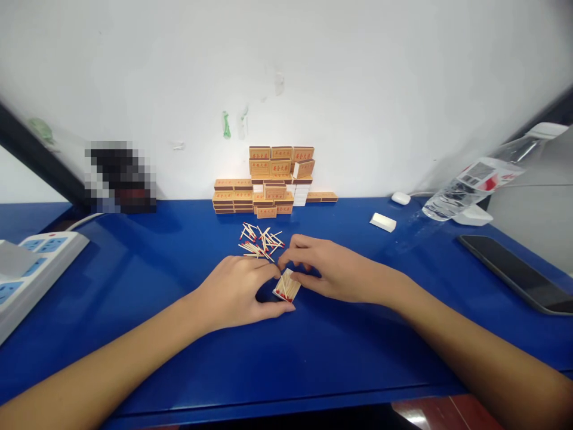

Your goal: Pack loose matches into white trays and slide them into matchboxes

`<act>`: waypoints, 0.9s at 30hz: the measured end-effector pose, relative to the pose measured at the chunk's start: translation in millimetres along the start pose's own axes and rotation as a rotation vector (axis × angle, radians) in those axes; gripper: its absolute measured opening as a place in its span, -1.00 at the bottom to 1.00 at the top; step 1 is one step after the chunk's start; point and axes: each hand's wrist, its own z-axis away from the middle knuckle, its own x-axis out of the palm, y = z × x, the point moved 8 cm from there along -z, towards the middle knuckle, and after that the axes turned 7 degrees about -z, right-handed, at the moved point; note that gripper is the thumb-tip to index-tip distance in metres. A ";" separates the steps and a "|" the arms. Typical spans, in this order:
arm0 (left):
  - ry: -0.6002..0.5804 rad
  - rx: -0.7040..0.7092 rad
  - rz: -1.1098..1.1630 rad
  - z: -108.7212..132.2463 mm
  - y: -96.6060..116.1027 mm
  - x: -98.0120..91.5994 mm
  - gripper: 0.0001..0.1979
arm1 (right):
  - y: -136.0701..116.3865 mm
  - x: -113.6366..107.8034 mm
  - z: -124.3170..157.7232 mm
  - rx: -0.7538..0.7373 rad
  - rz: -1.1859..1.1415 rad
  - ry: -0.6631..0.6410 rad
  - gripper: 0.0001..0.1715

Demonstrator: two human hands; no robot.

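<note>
Match tray (287, 287) is gripped between left hand (237, 292) and right hand (333, 272), fingers closed on it. Long axis is slanted away-right; loose matches (261, 241) lie just beyond.

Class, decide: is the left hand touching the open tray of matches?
Touching. The head view shows the left hand with thumb and fingers closed against the tray of matches, no blue table showing between them.

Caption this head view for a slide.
Left hand and right hand hold a matchbox tray on a blue table; loose matches, matchboxes beyond.
</note>
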 end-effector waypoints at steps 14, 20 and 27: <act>0.018 -0.015 -0.010 0.2 -0.1 -1.0 -0.80 | -1.4 -8.9 4.1 0.007 0.067 0.041 -0.88; 0.025 0.040 -0.014 1.8 2.2 0.0 -0.76 | 26.9 -17.1 -0.5 0.078 0.132 0.211 -0.84; -0.024 0.057 -0.022 2.0 3.0 3.2 -0.74 | 53.9 -3.9 -11.3 0.112 0.107 0.129 -0.87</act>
